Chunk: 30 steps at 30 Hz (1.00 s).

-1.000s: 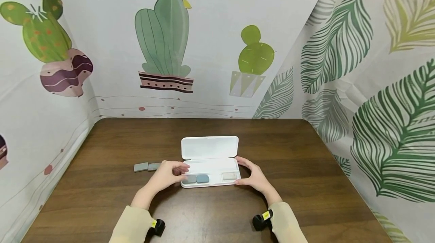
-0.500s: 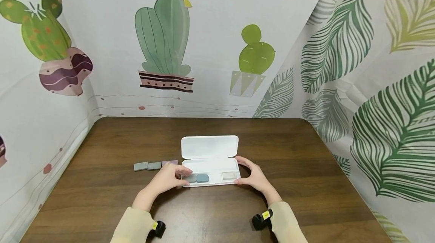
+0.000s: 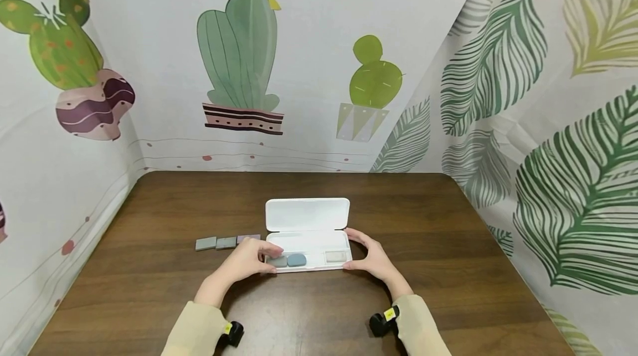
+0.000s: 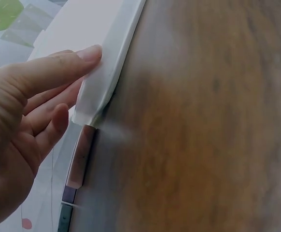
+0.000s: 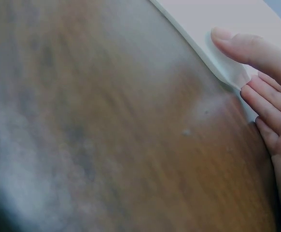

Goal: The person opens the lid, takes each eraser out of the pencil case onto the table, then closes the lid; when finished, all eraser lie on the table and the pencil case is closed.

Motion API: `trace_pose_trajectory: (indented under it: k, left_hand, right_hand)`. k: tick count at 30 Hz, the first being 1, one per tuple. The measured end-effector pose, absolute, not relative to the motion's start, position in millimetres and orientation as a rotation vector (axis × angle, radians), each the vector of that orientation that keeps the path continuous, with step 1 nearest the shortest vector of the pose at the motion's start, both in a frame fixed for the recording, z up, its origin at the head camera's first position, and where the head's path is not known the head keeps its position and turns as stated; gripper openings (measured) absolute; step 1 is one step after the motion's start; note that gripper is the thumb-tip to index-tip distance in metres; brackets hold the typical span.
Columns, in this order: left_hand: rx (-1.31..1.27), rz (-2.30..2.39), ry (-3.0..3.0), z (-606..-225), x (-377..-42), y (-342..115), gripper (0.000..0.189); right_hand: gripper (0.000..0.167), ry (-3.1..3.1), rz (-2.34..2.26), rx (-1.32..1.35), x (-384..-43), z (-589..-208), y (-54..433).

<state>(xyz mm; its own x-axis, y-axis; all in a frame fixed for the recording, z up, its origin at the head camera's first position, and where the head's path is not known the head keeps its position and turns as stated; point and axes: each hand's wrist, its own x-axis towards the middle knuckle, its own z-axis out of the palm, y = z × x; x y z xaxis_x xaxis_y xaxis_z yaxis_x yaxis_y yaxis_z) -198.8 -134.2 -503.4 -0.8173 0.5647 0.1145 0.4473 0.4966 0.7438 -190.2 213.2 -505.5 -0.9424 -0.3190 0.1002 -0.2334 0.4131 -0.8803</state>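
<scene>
A long white case (image 3: 309, 243) lies on the table with its hinged lid (image 3: 307, 215) raised at the back. Inside, a grey-blue block (image 3: 279, 261) and a blue block (image 3: 297, 259) sit side by side at the left. A pale rectangular piece (image 3: 335, 256) occupies the right end. My left hand (image 3: 242, 261) grips the case's left end, thumb at the front edge, fingers arched over the corner. At the opposite end my right hand (image 3: 370, 257) holds the case between thumb in front and fingers behind. The right wrist view shows that thumb (image 5: 249, 46) on the white wall.
Left of the case, a row of small blocks lies end to end: a grey block (image 3: 206, 243), another grey block (image 3: 226, 242) and a purplish block (image 3: 248, 237). A pinkish block (image 4: 81, 157) touches the case in the left wrist view. Behind the brown table (image 3: 399, 201) hangs printed cloth.
Over the last second my left hand has shifted slightly right and nearer, its thumb settling at the case's front edge, and the purplish block has come into view. My right hand stays put.
</scene>
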Motion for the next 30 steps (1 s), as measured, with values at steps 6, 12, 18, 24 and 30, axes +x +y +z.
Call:
trace_pose_trajectory:
  k: [6,12,18,24,30]
  left_hand:
    - [0.894,1.228,2.548,-502.1,-199.2,-133.4,0.036]
    - [0.921,1.230,2.536,-501.7,-200.1,-132.6,0.036]
    - [0.919,1.173,2.567,-498.4,-198.6,-130.6,0.037]
    - [0.931,1.084,2.611,-496.1,-198.8,-127.4,0.036]
    - [0.903,1.044,2.628,-495.5,-199.0,-125.5,0.035]
  right_hand:
    - [0.082,2.593,-1.571,-0.525,-203.3,-534.4,221.8]
    - [0.083,2.593,-1.565,-0.519,-205.7,-538.5,224.0]
    - [0.082,2.592,-1.566,-0.511,-205.9,-539.3,224.2]
    - [0.081,2.609,-1.543,-0.522,-199.2,-525.4,219.9]
    - [0.079,2.587,-1.550,-0.528,-191.2,-507.0,214.6]
